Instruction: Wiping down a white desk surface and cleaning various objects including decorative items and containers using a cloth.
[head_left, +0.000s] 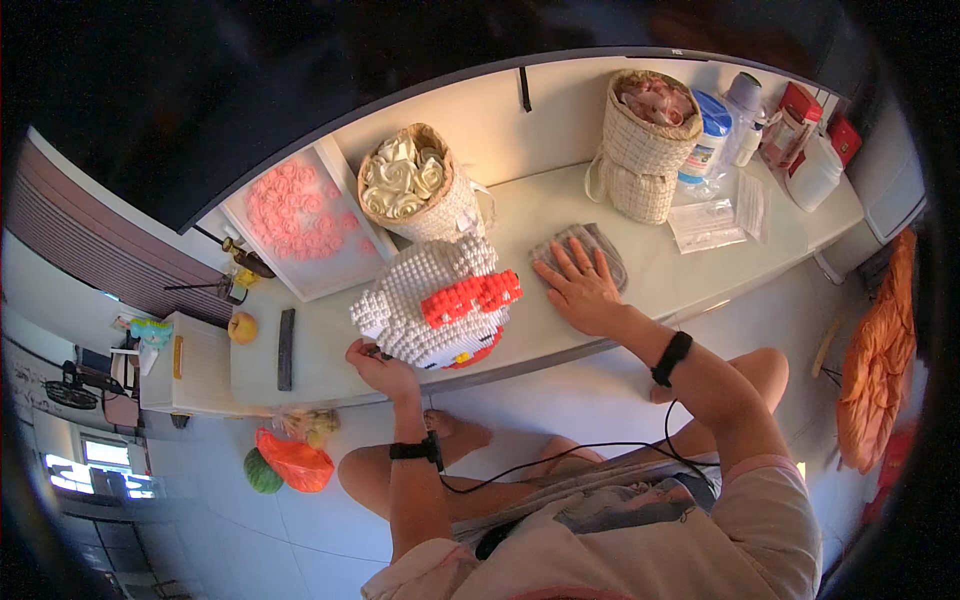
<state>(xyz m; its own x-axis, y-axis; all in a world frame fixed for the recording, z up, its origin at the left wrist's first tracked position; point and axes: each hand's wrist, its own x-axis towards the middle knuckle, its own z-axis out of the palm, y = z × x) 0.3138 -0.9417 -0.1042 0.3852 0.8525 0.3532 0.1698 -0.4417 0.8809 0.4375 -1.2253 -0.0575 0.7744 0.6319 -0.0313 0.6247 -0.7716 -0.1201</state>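
My right hand (585, 292) lies flat with spread fingers on a folded grey cloth (606, 251) on the pale cabinet top (660, 274). My left hand (384, 369) is at the front edge, at the lower left of a white beaded cat-head figure (427, 292) with a red bow (472, 298). Its fingers are curled near the figure's ear; whether they grip it or something small and dark cannot be made out. Behind the figure stands a woven basket of cream artificial roses (405, 176).
A framed pink rose picture (296, 214), a dark bar (286, 349) and an apple (242, 328) are at left. At right stand stacked woven baskets (646, 150), flat plastic packets (706, 225), a blue-lidded tub (703, 139) and a white bottle (814, 172). A television overhangs the back.
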